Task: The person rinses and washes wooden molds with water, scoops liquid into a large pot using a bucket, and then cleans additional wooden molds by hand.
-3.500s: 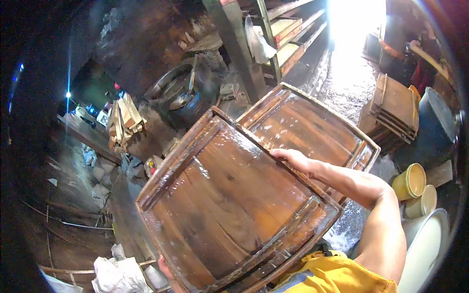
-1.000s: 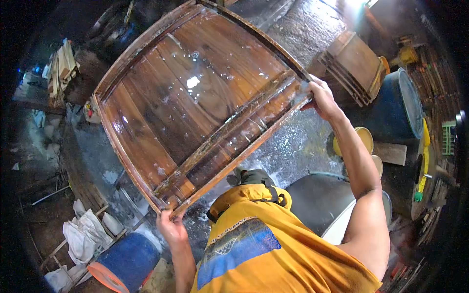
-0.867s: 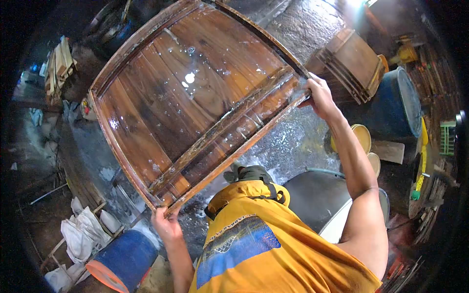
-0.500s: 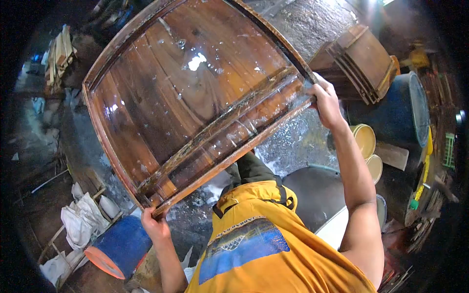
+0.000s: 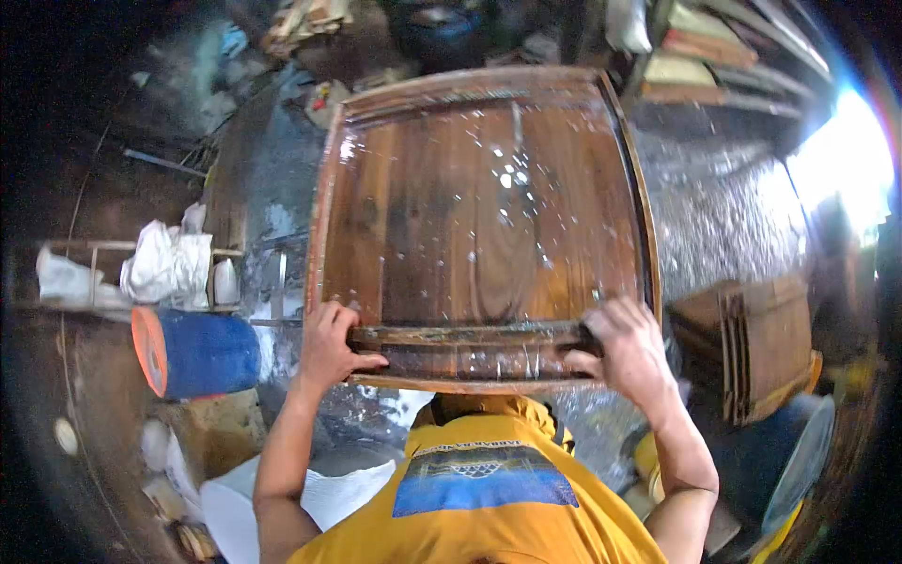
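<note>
- Wooden panel (image 5: 470,226), rimmed and wet, lies in front of the torso, above the wet floor; anything under it is hidden.
- Step in hand appears to be handling and steadying it with two hands.
- Left grip (image 5: 331,346) closes around the near left corner, thumb inward by the near crossbar (image 5: 470,335).
- Right grip (image 5: 634,350), slightly blurred, clasps the near right corner.
- Any shift seems to call for even hold on both sides; the slick wood could slip.
- Its surface shows brown grain, droplets and bright glints.
- Left: blue barrel (image 5: 211,352) with an orange rim, on its side; white sacks (image 5: 169,268) on a rack (image 5: 94,246) beyond it.
- Right: stacked wooden boards (image 5: 772,338), tilted; a blue tub (image 5: 799,470) nearer.
- Far right: shelves (image 5: 691,94) and a glaring opening (image 5: 846,155) over shiny floor (image 5: 714,211).
- Near: yellow shirt (image 5: 479,536) with a printed picture.
</note>
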Tool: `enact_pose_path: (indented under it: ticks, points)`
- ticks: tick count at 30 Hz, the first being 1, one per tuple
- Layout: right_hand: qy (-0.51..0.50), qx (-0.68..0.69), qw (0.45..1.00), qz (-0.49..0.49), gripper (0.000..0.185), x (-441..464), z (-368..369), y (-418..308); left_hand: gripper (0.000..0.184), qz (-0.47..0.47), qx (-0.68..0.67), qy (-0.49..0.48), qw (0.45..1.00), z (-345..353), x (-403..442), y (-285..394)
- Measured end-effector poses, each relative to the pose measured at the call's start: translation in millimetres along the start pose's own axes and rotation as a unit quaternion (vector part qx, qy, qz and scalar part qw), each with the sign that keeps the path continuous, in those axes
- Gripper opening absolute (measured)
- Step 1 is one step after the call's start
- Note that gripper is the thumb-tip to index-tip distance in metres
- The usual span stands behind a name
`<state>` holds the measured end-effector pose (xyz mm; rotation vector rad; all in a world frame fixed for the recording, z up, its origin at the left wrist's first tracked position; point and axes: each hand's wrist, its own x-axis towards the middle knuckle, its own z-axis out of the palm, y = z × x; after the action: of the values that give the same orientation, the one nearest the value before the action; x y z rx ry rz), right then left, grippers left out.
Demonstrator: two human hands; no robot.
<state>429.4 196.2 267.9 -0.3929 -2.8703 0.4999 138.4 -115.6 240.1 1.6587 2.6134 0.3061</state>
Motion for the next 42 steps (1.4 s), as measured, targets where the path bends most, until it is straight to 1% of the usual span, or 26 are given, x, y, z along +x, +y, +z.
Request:
enact_pose_path:
  ticks: [1, 2, 3, 4, 5, 9, 11, 13, 14, 17, 18, 19, 21, 22, 25, 26, 27, 29, 30, 33, 34, 35, 37, 40, 41, 42]
  points:
    - [-0.056, -0.025, 0.998, -0.017, 0.044, 6, 7, 3, 0.065, 0.002, 0.016, -0.015, 1.0, 4, 2, -6]
    - [-0.07, -0.058, 0.995, -0.036, 0.045, 11, 15, 6, 0.064, 0.004, 0.032, -0.029, 0.999, 6, 5, -13]
    - [-0.083, -0.091, 0.991, -0.055, 0.046, 13, 24, 9, 0.063, 0.042, 0.043, 0.011, 0.998, 9, 6, -17]
    - [-0.051, -0.107, 0.988, -0.101, 0.046, 15, 32, 11, 0.063, 0.08, 0.057, 0.05, 0.994, 13, 5, -20]
    - [-0.05, -0.11, 0.985, -0.12, 0.046, 15, 34, 13, 0.062, 0.121, 0.072, 0.087, 0.986, 15, 6, -23]
    - [-0.047, -0.169, 0.971, -0.163, 0.048, 18, 33, 12, 0.062, 0.167, 0.072, 0.119, 0.976, 20, 5, -32]
    - [-0.035, -0.191, 0.964, -0.184, 0.048, 16, 39, 17, 0.06, 0.165, 0.064, 0.106, 0.978, 13, 5, -31]
    - [-0.029, -0.213, 0.956, -0.202, 0.048, 15, 43, 20, 0.062, 0.184, 0.052, 0.152, 0.97, 20, 6, -37]
    - [-0.022, -0.21, 0.954, -0.215, 0.048, 18, 38, 14, 0.059, 0.176, 0.047, 0.129, 0.975, 15, 3, -36]
    - [-0.016, -0.226, 0.944, -0.242, 0.046, 16, 41, 20, 0.058, 0.171, 0.033, 0.132, 0.976, 16, 1, -38]
    - [-0.039, -0.23, 0.946, -0.223, 0.044, 15, 40, 19, 0.057, 0.192, 0.019, 0.19, 0.963, 25, 3, -42]
    - [-0.033, -0.242, 0.943, -0.227, 0.043, 14, 39, 18, 0.057, 0.185, 0.017, 0.181, 0.966, 24, 2, -42]
    - [0.019, -0.247, 0.936, -0.251, 0.043, 14, 40, 20, 0.057, 0.171, 0.014, 0.161, 0.972, 11, -1, -39]
    - [0.028, -0.259, 0.929, -0.263, 0.045, 16, 37, 20, 0.057, 0.174, 0.008, 0.161, 0.971, 6, -1, -40]
    - [-0.029, -0.259, 0.942, -0.21, 0.046, 21, 1, -1, 0.058, 0.191, -0.006, 0.222, 0.956, -12, 3, -40]
    - [0.004, -0.263, 0.94, -0.219, 0.048, 28, -12, -6, 0.059, 0.192, -0.001, 0.208, 0.959, -28, 5, -38]
    - [-0.001, -0.25, 0.949, -0.19, 0.048, 32, -27, -15, 0.059, 0.184, 0.001, 0.186, 0.965, -50, 8, -34]
    - [-0.006, -0.181, 0.975, -0.129, 0.048, 35, -36, -8, 0.058, 0.198, -0.019, 0.221, 0.955, -69, 19, -35]
    - [-0.024, -0.178, 0.978, -0.108, 0.047, 37, -41, -14, 0.059, 0.18, -0.02, 0.144, 0.973, -79, 15, -32]
    - [-0.035, -0.175, 0.974, -0.138, 0.047, 19, -11, 24, 0.06, 0.179, 0.007, 0.15, 0.972, -50, 10, -33]
    - [-0.06, -0.225, 0.962, -0.146, 0.048, 22, -11, 8, 0.062, 0.171, 0.013, 0.158, 0.972, -40, 5, -33]
    - [-0.046, -0.231, 0.961, -0.148, 0.049, 19, -1, 11, 0.062, 0.171, 0.013, 0.159, 0.972, -31, 4, -34]
    - [-0.076, -0.228, 0.963, -0.124, 0.049, 16, 11, 9, 0.063, 0.164, 0.01, 0.154, 0.974, -11, -3, -38]
    - [-0.042, -0.195, 0.969, -0.145, 0.054, 13, 22, 17, 0.062, 0.143, -0.018, 0.176, 0.974, 4, -7, -39]
    - [-0.052, -0.194, 0.969, -0.143, 0.053, 11, 25, 20, 0.061, 0.14, -0.025, 0.189, 0.972, 7, -8, -39]
    - [-0.063, -0.192, 0.969, -0.142, 0.052, 11, 25, 20, 0.062, 0.128, -0.028, 0.174, 0.976, 10, -9, -37]
